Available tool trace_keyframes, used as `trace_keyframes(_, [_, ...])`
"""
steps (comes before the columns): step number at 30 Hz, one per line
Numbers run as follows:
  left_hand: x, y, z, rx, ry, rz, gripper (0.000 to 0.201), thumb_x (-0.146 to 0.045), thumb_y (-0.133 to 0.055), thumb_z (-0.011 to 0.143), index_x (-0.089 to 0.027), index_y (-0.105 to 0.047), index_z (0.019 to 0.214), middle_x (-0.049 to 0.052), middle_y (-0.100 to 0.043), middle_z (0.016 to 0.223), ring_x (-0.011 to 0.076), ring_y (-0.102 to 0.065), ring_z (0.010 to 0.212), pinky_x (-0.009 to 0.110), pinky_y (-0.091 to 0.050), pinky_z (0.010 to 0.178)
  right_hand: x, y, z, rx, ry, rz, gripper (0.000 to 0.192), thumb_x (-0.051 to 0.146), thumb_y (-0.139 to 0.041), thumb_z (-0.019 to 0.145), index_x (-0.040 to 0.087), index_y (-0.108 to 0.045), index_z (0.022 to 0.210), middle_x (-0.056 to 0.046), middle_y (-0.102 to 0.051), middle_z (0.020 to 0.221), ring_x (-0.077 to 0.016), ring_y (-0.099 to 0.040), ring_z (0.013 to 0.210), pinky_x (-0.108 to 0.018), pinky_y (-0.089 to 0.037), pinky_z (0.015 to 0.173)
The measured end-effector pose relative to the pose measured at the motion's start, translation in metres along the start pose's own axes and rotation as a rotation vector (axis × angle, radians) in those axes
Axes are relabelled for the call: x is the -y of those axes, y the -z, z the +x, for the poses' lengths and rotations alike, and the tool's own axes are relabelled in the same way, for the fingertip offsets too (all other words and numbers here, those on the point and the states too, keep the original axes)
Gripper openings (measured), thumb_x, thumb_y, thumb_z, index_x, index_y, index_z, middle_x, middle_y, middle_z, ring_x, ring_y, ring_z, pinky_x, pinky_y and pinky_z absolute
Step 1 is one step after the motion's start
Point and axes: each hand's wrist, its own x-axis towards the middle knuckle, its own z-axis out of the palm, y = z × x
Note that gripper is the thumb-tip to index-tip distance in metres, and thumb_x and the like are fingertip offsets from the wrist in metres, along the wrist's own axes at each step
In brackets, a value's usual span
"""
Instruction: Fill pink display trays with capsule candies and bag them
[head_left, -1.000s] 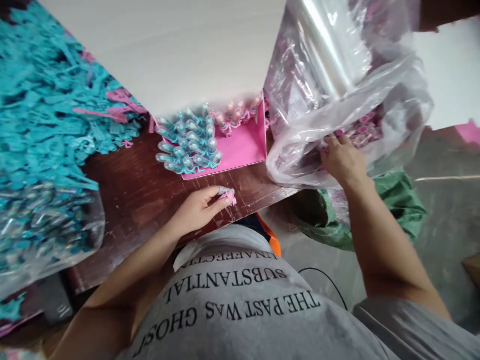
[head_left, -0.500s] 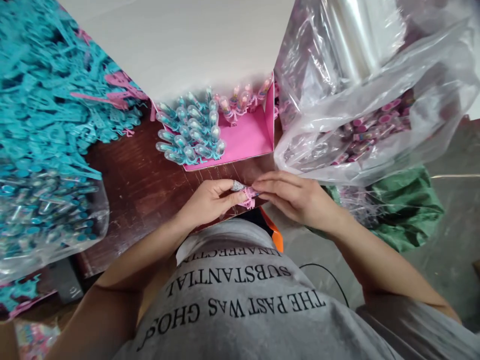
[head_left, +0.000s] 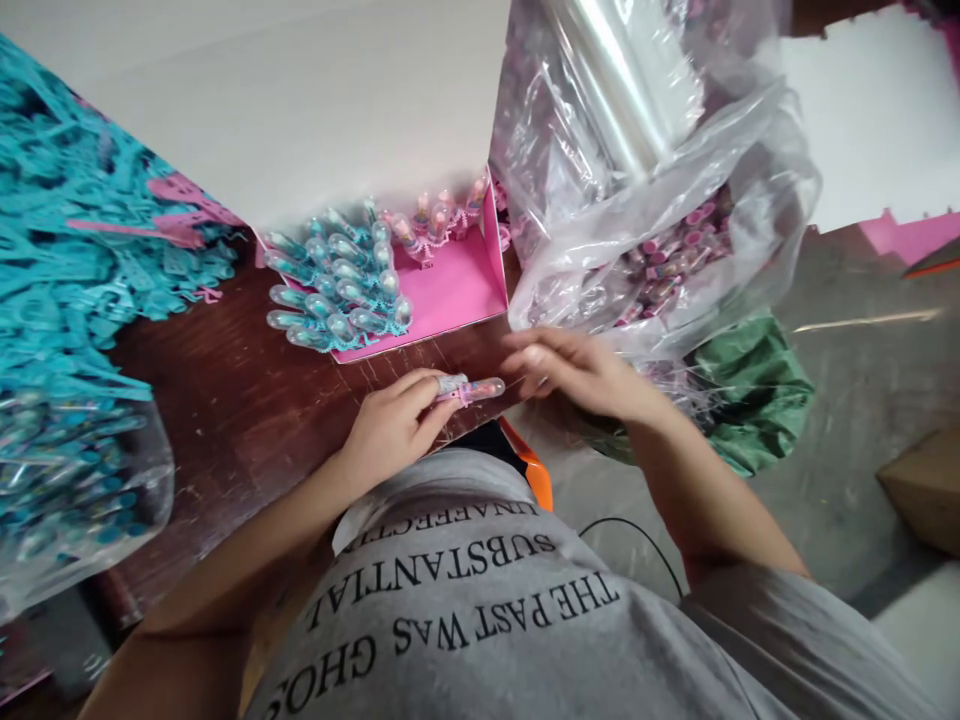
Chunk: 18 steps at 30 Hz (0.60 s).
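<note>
Two hands meet at the near edge of the dark counter (head_left: 247, 400). The left hand (head_left: 390, 430) pinches a small clear capsule (head_left: 480, 388) with a pink base between thumb and fingertips, its tip pointing right. The right hand (head_left: 577, 370) hovers just beside that tip, fingers loosely spread (blurred, gripping nothing I can make out). Behind them sits a pink tray (head_left: 450, 290) of blue capsules (head_left: 337, 295), a clear bag (head_left: 660, 200) to its right.

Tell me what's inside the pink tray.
The pink tray holds teal-based tubes at left and pink-based tubes along the back; its right floor shows bare. Anything under the tubes is covered.
</note>
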Motion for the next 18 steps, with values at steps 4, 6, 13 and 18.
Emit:
trace_keyframes(4, [0.009,-0.003,0.003,0.04,0.268,-0.507,0.033,-0.049,-0.08,0.094,-0.022,-0.073,0.112,0.009,-0.084,0.112,0.0237,-0.081,0.103,0.036,-0.065,0.093,-0.027,0.053,0.021,-0.565,-0.133,-0.619,0.034,0.045,-0.057,0.102,0.022,-0.072,0.122,-0.013,-0.081,0.115,-0.0297,-0.076,0.097,-0.046,-0.059,0.094])
trace_keyframes(6, [0.009,-0.011,0.007,0.019,0.321,-0.623,0.04,-0.045,-0.089,0.083,-0.021,-0.07,0.109,0.009,-0.084,0.111,0.0239,-0.081,0.101,0.037,-0.065,0.093,-0.039,0.061,0.04,-0.556,-0.248,-0.788,0.034,0.032,-0.055,0.098,0.021,-0.071,0.126,-0.015,-0.08,0.122,-0.0341,-0.074,0.109,-0.049,-0.056,0.099])
trace_keyframes(13, [0.003,-0.035,0.021,-0.077,0.365,-0.744,0.041,-0.043,-0.093,0.077,-0.019,-0.068,0.097,0.006,-0.083,0.101,0.0226,-0.08,0.098,0.036,-0.065,0.092,-0.054,0.063,0.064,-0.39,-0.172,-0.932,0.036,0.029,-0.057,0.093,0.014,-0.07,0.123,-0.023,-0.072,0.129,-0.037,-0.07,0.112,-0.046,-0.055,0.093])
trace_keyframes(18, [0.006,-0.035,0.018,-0.078,0.424,-0.766,0.039,-0.042,-0.094,0.076,-0.019,-0.068,0.093,0.003,-0.081,0.096,0.0183,-0.077,0.092,0.033,-0.064,0.09,-0.071,0.102,0.07,-0.5,-0.159,-0.891,0.033,0.026,-0.052,0.097,0.015,-0.074,0.12,-0.021,-0.069,0.13,-0.036,-0.069,0.113,-0.048,-0.055,0.096])
